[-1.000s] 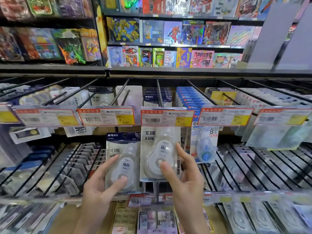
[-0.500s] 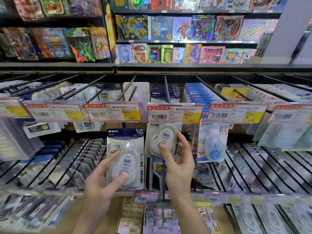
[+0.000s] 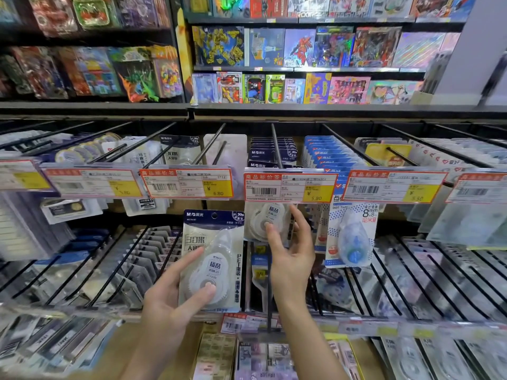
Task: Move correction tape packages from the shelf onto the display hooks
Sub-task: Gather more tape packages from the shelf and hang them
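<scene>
My left hand [image 3: 175, 300] grips a correction tape package [image 3: 216, 242] with a dark blue header, thumb on its blister, held upright below the 6.80 price tag [image 3: 189, 183]. My right hand [image 3: 290, 253] pinches a second correction tape package [image 3: 267, 219], thumb on the white dispenser and fingers behind the card. Its top is hidden behind the 5.80 price tag [image 3: 289, 187], under the black display hook [image 3: 275, 145]. Whether it hangs on the hook I cannot tell. More dark blue packages [image 3: 271, 154] hang further back on that hook.
Blue dot tape packages [image 3: 352, 231] hang on the hook to the right. Rows of black hooks with price tags stretch left and right. A lower row of hooks with packaged stationery juts out below my hands. Toy boxes [image 3: 301, 48] fill the upper shelves.
My right hand has lifted its package upward until the card's top went behind the 5.80 price tag. My left hand with its package stayed roughly in place below the 6.80 tag.
</scene>
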